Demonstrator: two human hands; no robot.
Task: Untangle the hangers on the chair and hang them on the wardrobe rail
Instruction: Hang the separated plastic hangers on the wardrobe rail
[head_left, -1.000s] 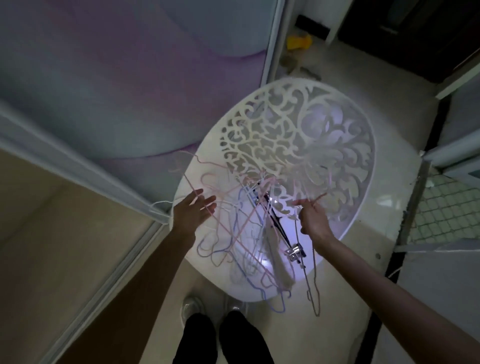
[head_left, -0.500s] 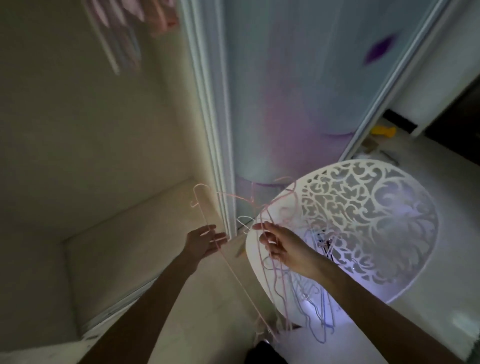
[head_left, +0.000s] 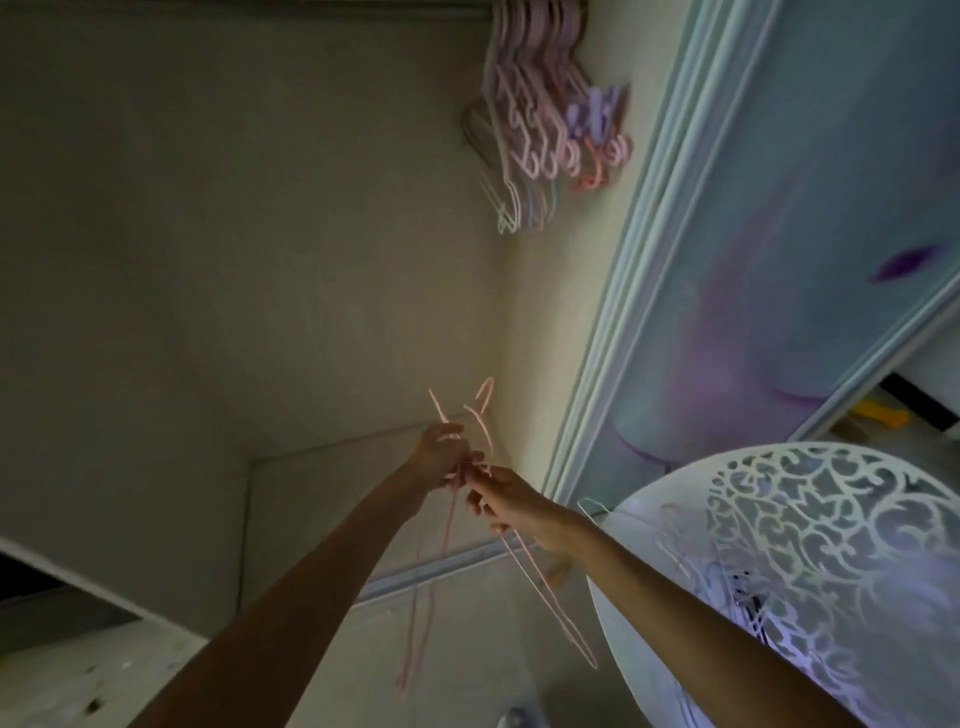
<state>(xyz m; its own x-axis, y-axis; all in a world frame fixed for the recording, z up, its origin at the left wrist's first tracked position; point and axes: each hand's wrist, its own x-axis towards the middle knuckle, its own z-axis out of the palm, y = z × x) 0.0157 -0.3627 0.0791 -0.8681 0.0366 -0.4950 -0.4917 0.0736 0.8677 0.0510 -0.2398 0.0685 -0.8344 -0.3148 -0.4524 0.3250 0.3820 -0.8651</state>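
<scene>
Dim wardrobe (head_left: 260, 260), both hands (head_left: 470, 480) gripping pink hangers (head_left: 545, 592), rail cropped

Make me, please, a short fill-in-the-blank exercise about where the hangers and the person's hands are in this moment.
1. Both the left hand and the right hand hold thin wire hangers of a pale ____ colour.
2. The bunch of hung hangers is at the ____ of the picture.
3. The white chair with cut-out scrollwork stands to the ____ of the hands.
4. More loose hangers lie on the ____.

Missing words: pink; top; right; chair
</scene>
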